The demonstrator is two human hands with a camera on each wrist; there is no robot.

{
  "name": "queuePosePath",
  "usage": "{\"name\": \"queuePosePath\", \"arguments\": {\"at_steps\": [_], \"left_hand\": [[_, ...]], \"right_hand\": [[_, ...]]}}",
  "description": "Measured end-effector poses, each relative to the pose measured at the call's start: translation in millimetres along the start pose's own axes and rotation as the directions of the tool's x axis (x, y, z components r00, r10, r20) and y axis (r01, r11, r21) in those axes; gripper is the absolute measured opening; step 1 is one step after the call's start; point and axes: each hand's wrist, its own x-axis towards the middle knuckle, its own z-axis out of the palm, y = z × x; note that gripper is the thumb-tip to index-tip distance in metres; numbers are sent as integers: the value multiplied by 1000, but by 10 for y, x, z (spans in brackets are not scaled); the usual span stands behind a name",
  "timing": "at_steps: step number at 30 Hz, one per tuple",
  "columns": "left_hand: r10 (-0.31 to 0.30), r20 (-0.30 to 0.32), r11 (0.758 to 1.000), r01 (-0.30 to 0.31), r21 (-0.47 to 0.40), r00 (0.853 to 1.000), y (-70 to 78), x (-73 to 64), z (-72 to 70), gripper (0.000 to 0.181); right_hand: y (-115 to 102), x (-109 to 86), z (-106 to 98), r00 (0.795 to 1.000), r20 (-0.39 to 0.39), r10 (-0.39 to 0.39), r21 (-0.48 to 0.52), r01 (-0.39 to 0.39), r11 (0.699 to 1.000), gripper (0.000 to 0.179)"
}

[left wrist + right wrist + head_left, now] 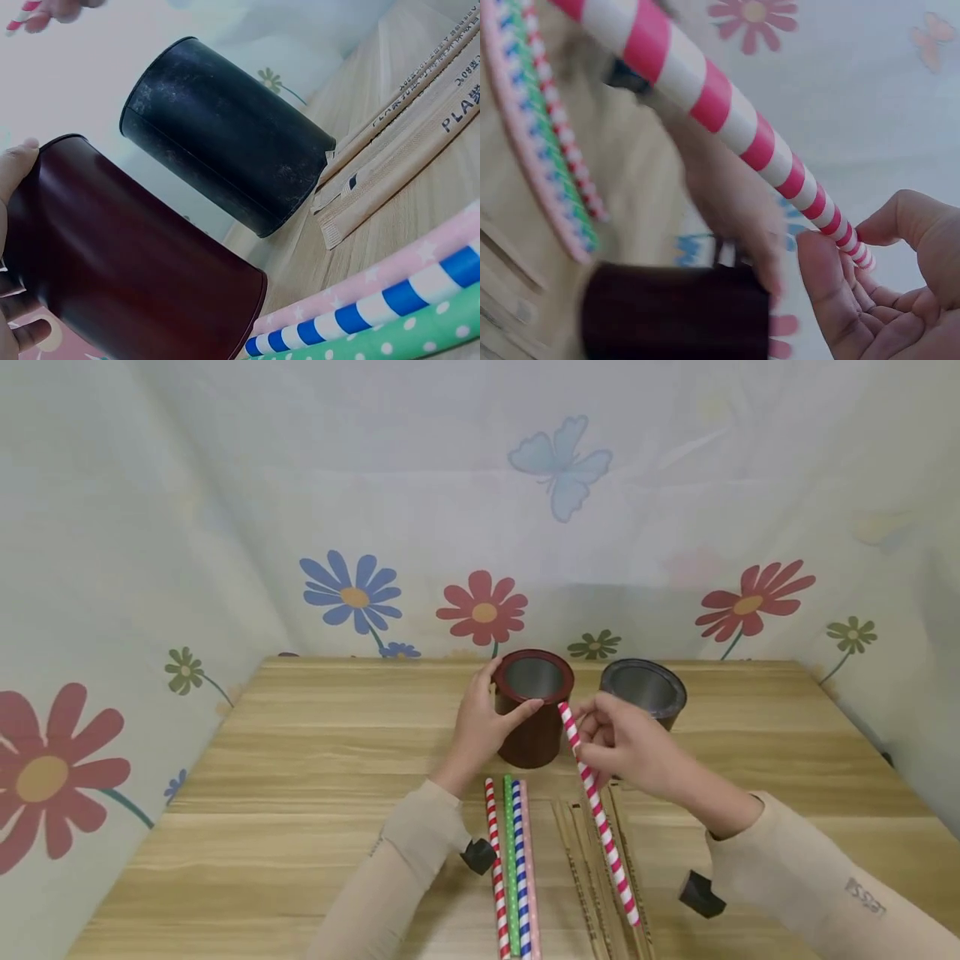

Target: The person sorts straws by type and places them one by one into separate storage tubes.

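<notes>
My left hand (483,720) grips a dark red canister (531,742) that stands upright with its top uncovered; the thumb lies along the near side below the rim. Between thumb and fingers, my right hand (637,747) pinches a pink-and-white striped paper straw (601,818) near its far end. That straw slants back toward me, its far tip beside the red canister's rim. In the right wrist view the pinched end of the striped straw (795,184) shows clearly. A black canister (225,142) stands just right of the red one, partly behind my right hand in the head view.
Nearer me lie a red-striped straw (495,860), a green dotted straw (512,852), a blue-striped straw (521,877) and a pink starred straw (531,877). Several paper-wrapped straws (587,877) lie right of them. A flowered curtain (420,485) hangs behind the wooden table (300,760).
</notes>
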Motion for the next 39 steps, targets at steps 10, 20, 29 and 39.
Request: {"name": "queuePosePath", "arguments": {"at_steps": [10, 20, 29, 39], "left_hand": [[10, -8, 1000, -10, 5, 1000, -63, -28, 33, 91], [14, -39, 1000, -15, -15, 999, -90, -63, 42, 94], [32, -44, 999, -32, -10, 999, -86, -54, 29, 103], [41, -44, 999, -41, -1, 998, -87, -8, 34, 101]], "right_hand": [[-223, 368, -557, 944, -320, -74, -40, 65, 997, 31], [-163, 831, -710, 792, -593, -143, -42, 147, 988, 29], [2, 947, -556, 834, -544, -92, -72, 63, 995, 32], [335, 992, -444, 876, -479, -50, -88, 9, 996, 33]]}}
